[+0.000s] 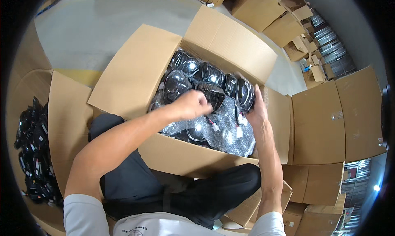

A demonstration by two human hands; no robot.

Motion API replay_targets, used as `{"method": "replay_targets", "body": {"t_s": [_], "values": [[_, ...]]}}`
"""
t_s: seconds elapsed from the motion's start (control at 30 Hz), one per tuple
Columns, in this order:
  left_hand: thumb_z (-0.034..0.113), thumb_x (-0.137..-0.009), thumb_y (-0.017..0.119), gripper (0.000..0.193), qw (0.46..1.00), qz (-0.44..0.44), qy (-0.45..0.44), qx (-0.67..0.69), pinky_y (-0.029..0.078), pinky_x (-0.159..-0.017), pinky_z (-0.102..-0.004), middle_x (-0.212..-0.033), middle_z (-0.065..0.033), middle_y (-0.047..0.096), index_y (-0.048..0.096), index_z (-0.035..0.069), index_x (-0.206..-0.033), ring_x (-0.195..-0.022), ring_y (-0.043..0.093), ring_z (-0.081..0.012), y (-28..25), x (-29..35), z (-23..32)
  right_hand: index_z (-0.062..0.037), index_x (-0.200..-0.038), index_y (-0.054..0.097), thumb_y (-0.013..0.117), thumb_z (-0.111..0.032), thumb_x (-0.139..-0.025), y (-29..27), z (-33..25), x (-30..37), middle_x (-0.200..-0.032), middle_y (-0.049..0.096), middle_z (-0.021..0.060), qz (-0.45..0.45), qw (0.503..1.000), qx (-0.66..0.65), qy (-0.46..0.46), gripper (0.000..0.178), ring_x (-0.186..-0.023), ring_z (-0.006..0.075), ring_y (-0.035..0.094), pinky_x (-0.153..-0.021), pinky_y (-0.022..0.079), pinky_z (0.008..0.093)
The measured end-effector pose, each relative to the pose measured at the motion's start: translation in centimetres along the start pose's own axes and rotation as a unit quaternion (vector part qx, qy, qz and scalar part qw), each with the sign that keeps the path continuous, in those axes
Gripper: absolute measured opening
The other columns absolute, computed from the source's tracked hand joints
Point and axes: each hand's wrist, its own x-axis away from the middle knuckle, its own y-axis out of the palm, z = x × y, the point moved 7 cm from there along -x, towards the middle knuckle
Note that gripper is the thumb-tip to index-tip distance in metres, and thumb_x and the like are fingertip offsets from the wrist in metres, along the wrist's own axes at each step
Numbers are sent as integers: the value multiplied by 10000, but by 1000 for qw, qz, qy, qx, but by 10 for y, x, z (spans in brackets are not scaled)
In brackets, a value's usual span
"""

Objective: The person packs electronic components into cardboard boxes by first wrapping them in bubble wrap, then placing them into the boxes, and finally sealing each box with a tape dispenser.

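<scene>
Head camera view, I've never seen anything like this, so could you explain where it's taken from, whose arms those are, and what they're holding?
There's no machine here. A camera on a person's head looks down, and its wide fisheye lens bends straight edges. The bare arms are the wearer's own. Before them stands an open cardboard box containing shiny black units in clear wrapping, plus bubble wrap. The right hand appears to grip one wrapped black unit from its outer side. The left hand is blurred above the contents; I can't tell whether it holds anything.
</scene>
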Motion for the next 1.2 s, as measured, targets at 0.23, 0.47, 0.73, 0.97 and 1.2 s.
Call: {"method": "replay_targets", "body": {"t_s": [0.23,0.47,0.73,0.97,1.2], "values": [[110,-785,676,145,895,-110,216,-373,566,-721,-474,-890,-174,705,702,43,-911,-880,706,-364,55,46,4,99,-1075,673,654,-486,-964,-100,45,-26,-857,650,62,157,918,362,-29,595,-739,159,559,-630,448,331],[132,-799,673,193,914,-142,196,-324,562,-725,-502,-857,-244,714,739,-32,-876,-878,712,-370,84,40,16,104,-1164,658,670,-270,-967,-96,3,5,-1039,725,225,71,685,696,-202,423,-926,297,685,-872,518,394],[276,-911,666,402,978,18,120,-169,530,-880,-416,-1047,-207,720,667,-27,-1176,-978,697,-305,-134,195,102,129,-1339,519,593,-427,-1004,-95,37,-19,-1325,563,315,47,688,691,-216,654,-1251,418,537,-1074,399,433],[285,-847,696,326,764,443,-259,-392,488,-669,-435,-821,-255,623,643,-35,-878,-733,650,-316,-340,521,-46,116,-1385,480,547,-447,-1027,-111,27,-14,-1389,523,316,18,709,681,-181,671,-1293,417,510,-1099,379,444],[271,-827,760,706,609,260,-608,-438,507,-994,-526,-1395,-282,456,424,7,-1389,-1212,580,-468,-260,640,-221,123,-1399,455,562,-424,-1025,-128,30,-28,-1389,529,305,6,727,663,-178,671,-1291,392,523,-1102,388,429]]}}
